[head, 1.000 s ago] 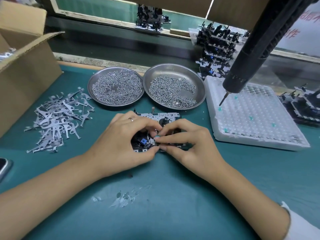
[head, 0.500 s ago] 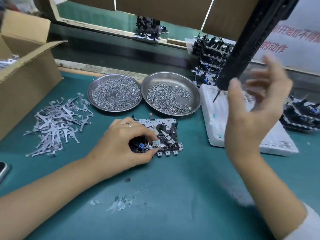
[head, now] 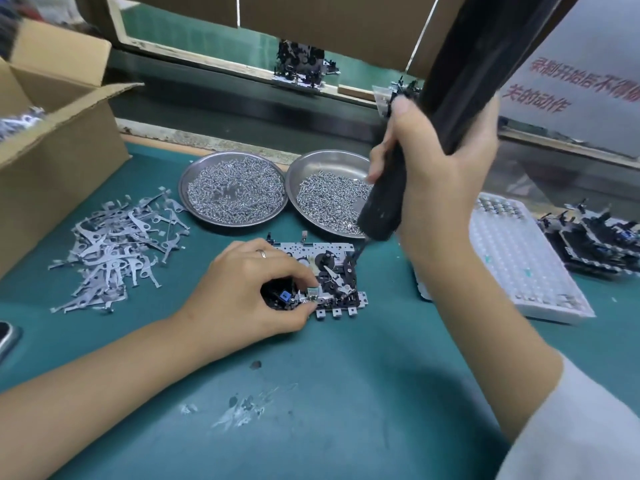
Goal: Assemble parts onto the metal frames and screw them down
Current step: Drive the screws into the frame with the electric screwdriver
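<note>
A metal frame (head: 329,275) with black and blue parts on it lies flat on the green mat in the middle. My left hand (head: 249,289) holds its left end, thumb and forefinger pinching a small part at the frame's front edge. My right hand (head: 440,161) grips the black electric screwdriver (head: 384,199), which hangs from above. Its bit points down at the frame's upper right corner. Two steel dishes of screws (head: 235,194) (head: 329,199) stand just behind the frame.
A heap of flat metal levers (head: 114,251) lies at the left, beside an open cardboard box (head: 52,143). A white foam tray (head: 526,265) sits at the right, with finished assemblies (head: 602,237) beyond it. A phone edge (head: 7,337) shows far left.
My right hand left the frame, rose to the hanging screwdriver, took hold of it and brought its bit down to the frame. My left hand stayed on the frame.
</note>
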The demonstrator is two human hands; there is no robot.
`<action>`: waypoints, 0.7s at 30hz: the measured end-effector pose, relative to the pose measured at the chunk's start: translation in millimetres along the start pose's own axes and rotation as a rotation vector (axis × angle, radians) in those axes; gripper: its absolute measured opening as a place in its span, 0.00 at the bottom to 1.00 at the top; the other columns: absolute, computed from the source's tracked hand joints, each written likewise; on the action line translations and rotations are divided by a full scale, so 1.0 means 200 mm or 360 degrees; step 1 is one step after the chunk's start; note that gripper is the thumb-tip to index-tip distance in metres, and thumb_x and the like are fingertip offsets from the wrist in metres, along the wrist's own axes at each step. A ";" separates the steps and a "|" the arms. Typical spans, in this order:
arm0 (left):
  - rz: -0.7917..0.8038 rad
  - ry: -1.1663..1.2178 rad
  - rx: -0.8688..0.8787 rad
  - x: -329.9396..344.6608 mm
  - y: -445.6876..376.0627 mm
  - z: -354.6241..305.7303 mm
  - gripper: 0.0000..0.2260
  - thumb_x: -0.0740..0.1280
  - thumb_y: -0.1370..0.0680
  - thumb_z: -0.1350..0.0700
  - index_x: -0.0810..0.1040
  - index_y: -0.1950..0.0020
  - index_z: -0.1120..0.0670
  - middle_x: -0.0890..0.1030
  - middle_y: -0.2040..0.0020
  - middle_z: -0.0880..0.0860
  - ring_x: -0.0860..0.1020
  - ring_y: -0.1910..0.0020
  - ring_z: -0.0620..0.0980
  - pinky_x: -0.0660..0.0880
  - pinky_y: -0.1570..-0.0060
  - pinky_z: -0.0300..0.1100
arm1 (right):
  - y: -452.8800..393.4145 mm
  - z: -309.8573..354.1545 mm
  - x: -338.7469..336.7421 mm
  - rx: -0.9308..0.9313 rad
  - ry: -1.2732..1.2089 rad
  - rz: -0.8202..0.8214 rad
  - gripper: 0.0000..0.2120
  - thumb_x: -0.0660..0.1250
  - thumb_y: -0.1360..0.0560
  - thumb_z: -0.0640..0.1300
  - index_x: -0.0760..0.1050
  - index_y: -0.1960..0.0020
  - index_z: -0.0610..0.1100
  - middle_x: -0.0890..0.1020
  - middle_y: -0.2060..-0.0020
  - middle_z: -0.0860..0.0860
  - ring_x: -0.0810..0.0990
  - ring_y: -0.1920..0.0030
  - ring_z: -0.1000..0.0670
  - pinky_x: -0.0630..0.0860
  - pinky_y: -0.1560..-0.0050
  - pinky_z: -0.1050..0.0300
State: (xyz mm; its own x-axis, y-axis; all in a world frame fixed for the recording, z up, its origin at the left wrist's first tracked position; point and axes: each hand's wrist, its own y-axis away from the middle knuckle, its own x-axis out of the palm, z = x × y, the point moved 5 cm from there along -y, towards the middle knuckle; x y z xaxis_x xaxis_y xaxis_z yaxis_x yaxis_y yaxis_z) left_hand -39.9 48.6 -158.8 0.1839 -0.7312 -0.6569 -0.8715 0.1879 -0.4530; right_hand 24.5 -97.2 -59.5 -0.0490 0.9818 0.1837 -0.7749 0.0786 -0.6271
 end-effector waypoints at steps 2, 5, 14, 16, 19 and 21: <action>0.0001 0.0000 -0.0008 0.00 0.00 0.00 0.08 0.74 0.36 0.49 0.84 0.58 0.47 0.77 0.64 0.34 0.74 0.59 0.40 0.73 0.51 0.46 | 0.10 -0.02 0.04 0.0046 -0.0129 0.0047 0.10 0.64 0.26 0.33 0.63 0.54 0.42 0.71 0.72 0.46 0.69 0.80 0.47 0.68 0.75 0.60; 0.0007 -0.0006 -0.0011 0.00 0.00 0.01 0.08 0.74 0.36 0.50 0.84 0.58 0.47 0.80 0.64 0.38 0.76 0.58 0.44 0.74 0.51 0.46 | 0.20 -0.06 0.05 0.0097 -0.0197 0.0040 0.10 0.62 0.27 0.32 0.62 0.55 0.42 0.71 0.76 0.50 0.68 0.80 0.48 0.67 0.75 0.61; 0.0000 -0.0027 0.0015 0.00 0.00 0.01 0.08 0.74 0.36 0.50 0.84 0.58 0.47 0.81 0.63 0.39 0.76 0.59 0.45 0.73 0.52 0.46 | 0.22 -0.10 0.06 0.0165 -0.0211 0.0043 0.10 0.61 0.27 0.32 0.62 0.53 0.43 0.70 0.76 0.52 0.68 0.80 0.48 0.67 0.74 0.61; -0.0010 -0.0036 0.0036 0.01 0.00 0.00 0.08 0.74 0.36 0.50 0.84 0.58 0.47 0.80 0.64 0.39 0.76 0.60 0.45 0.73 0.53 0.47 | 0.22 -0.10 0.06 0.0175 -0.0194 0.0046 0.10 0.62 0.26 0.33 0.62 0.53 0.44 0.70 0.77 0.52 0.68 0.80 0.48 0.67 0.75 0.60; -0.0034 -0.0044 0.0045 0.01 0.01 0.01 0.08 0.74 0.36 0.50 0.84 0.58 0.47 0.79 0.63 0.37 0.75 0.60 0.44 0.73 0.52 0.48 | 0.22 -0.10 0.06 0.0178 -0.0181 0.0037 0.11 0.62 0.26 0.33 0.63 0.53 0.45 0.70 0.75 0.52 0.68 0.80 0.48 0.67 0.74 0.60; -0.0045 -0.0058 0.0045 0.01 0.01 0.00 0.08 0.74 0.36 0.50 0.83 0.58 0.47 0.79 0.63 0.36 0.75 0.60 0.43 0.73 0.52 0.48 | 0.22 -0.10 0.06 0.0184 -0.0191 0.0032 0.11 0.62 0.27 0.33 0.62 0.53 0.45 0.70 0.75 0.52 0.68 0.80 0.48 0.67 0.74 0.60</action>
State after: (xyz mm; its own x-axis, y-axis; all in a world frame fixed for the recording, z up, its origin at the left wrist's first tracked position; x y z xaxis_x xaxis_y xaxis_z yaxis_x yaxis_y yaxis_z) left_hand -41.0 48.7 -161.1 0.2253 -0.7122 -0.6649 -0.8524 0.1864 -0.4885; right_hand 2.9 -78.6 -99.6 -0.1347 0.9548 0.2651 -0.8400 0.0318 -0.5417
